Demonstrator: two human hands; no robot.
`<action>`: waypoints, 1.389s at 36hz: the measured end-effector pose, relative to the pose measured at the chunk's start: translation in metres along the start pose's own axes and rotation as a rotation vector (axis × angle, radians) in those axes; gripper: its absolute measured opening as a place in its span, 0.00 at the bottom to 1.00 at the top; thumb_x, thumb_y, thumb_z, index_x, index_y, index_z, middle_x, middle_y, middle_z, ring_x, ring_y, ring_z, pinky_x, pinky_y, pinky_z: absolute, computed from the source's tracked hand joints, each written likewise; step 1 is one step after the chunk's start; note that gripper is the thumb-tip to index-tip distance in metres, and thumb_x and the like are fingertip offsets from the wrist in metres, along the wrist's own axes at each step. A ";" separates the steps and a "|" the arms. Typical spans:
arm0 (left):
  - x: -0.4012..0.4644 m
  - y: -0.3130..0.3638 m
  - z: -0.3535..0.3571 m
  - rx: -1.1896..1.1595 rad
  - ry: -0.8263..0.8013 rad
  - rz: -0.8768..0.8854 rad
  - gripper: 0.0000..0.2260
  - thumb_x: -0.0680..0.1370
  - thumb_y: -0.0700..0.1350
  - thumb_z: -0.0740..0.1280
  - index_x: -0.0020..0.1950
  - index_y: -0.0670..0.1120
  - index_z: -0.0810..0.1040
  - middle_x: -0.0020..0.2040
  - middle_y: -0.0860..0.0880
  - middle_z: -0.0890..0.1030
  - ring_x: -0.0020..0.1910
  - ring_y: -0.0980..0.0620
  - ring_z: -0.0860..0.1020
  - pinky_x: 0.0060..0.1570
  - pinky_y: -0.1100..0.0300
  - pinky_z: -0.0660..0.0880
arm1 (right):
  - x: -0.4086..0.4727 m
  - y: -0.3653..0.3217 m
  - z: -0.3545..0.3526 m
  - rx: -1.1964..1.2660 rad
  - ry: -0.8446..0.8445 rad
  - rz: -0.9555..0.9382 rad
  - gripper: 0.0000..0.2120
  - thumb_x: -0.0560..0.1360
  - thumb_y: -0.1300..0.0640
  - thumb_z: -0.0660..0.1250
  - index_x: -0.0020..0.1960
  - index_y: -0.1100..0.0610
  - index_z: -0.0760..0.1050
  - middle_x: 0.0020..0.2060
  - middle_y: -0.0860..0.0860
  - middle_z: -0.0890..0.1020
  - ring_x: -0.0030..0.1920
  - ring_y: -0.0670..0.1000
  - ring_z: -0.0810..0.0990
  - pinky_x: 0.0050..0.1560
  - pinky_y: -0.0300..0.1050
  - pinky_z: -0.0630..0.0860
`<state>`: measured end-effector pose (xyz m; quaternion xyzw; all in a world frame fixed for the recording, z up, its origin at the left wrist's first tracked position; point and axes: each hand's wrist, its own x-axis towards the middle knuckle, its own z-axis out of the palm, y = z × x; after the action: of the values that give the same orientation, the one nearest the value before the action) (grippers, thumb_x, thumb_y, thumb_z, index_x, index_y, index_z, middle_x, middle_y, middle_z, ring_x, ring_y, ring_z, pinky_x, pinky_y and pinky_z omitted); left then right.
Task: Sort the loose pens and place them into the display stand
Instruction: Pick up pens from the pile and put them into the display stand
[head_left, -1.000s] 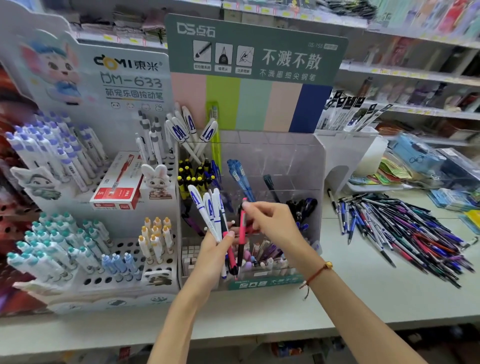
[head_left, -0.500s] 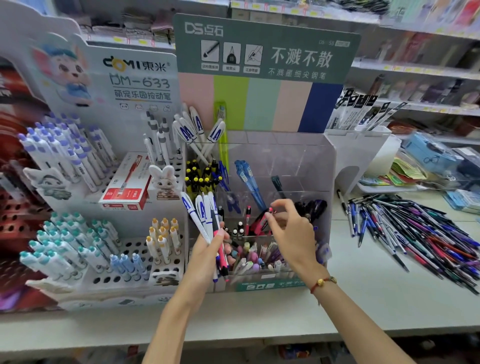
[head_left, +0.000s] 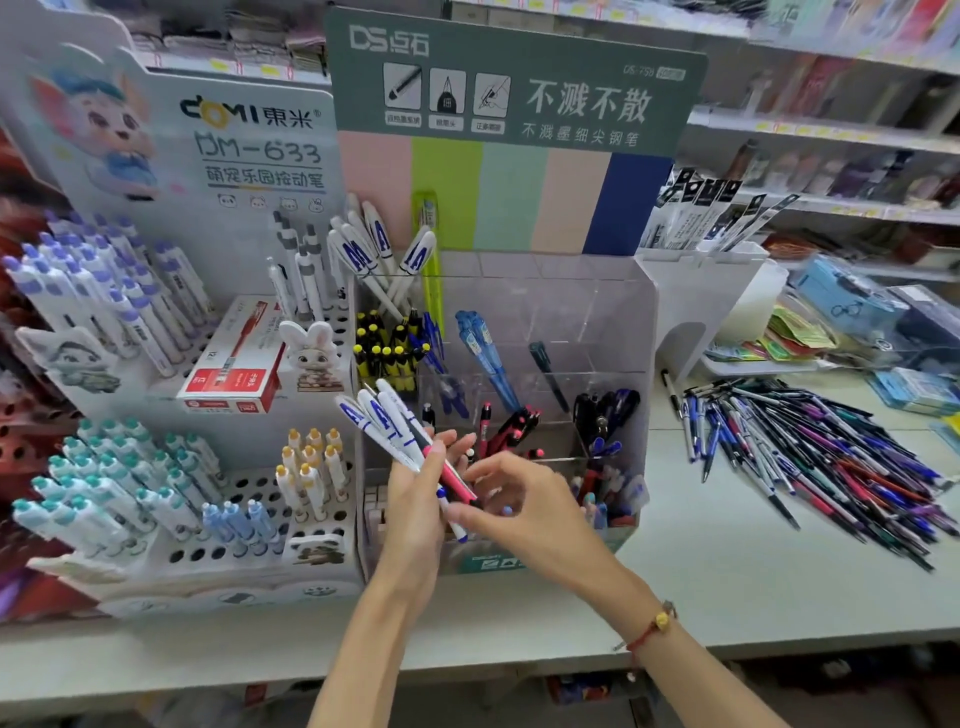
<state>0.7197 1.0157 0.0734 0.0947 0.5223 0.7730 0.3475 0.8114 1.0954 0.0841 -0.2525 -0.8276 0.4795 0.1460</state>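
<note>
Your left hand (head_left: 415, 499) is wrapped around a fanned bundle of white pens with blue lettering (head_left: 382, 415), with one pink-barrelled pen (head_left: 453, 480) lying across your fingers, and that is a loose fan, not a tidy stack. Your right hand (head_left: 524, 512) hovers just beside it, thumb and forefinger curved toward the lower tips of the bundle; whether they are pinching a pen yet I cannot tell, the fingers overlap too much. Here is the risk: draw one pen out from the bottom and the neighbours may slide with it, because your left-hand grip looks light and the tips point down toward the front of the clear acrylic compartmented display stand (head_left: 613, 322). A dropped pen would likely fall in among the mixed small items in the front row, or bounce onto the pale desk (head_left: 701, 571). Watch the sorting too: red-tipped pens (head_left: 519, 423) sit in the middle compartment, translucent blue pens (head_left: 483, 353) lean behind them, yellow-capped black pens (head_left: 384, 358) fill the left one, so the pink pen could easily go into the wrong slot. The big loose heap of mixed pens (head_left: 810, 452) waits well apart on your right, so most of the job is ahead; squeeze the bundle firmer before you pull.
</note>
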 end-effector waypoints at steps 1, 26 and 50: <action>0.000 0.000 0.002 -0.024 -0.002 0.002 0.09 0.82 0.44 0.57 0.60 0.49 0.73 0.54 0.49 0.83 0.59 0.49 0.79 0.57 0.44 0.76 | 0.000 0.001 0.001 0.027 0.008 0.021 0.13 0.69 0.52 0.76 0.52 0.51 0.79 0.42 0.43 0.83 0.43 0.39 0.81 0.44 0.34 0.78; 0.005 0.005 -0.017 0.143 0.078 0.009 0.08 0.83 0.45 0.57 0.49 0.50 0.75 0.40 0.49 0.78 0.37 0.52 0.80 0.47 0.45 0.76 | -0.008 0.006 -0.060 0.191 0.316 0.063 0.08 0.80 0.61 0.62 0.55 0.52 0.75 0.39 0.51 0.85 0.33 0.49 0.83 0.33 0.38 0.77; 0.000 0.025 -0.039 0.432 -0.174 -0.016 0.07 0.82 0.44 0.59 0.58 0.52 0.73 0.44 0.52 0.81 0.36 0.64 0.80 0.36 0.69 0.76 | 0.077 0.017 -0.035 -0.931 0.108 0.054 0.13 0.75 0.47 0.68 0.49 0.56 0.78 0.39 0.51 0.82 0.44 0.55 0.80 0.37 0.44 0.69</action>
<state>0.6891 0.9816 0.0788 0.2291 0.6442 0.6294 0.3693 0.7694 1.1706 0.0867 -0.3373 -0.9390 0.0472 0.0476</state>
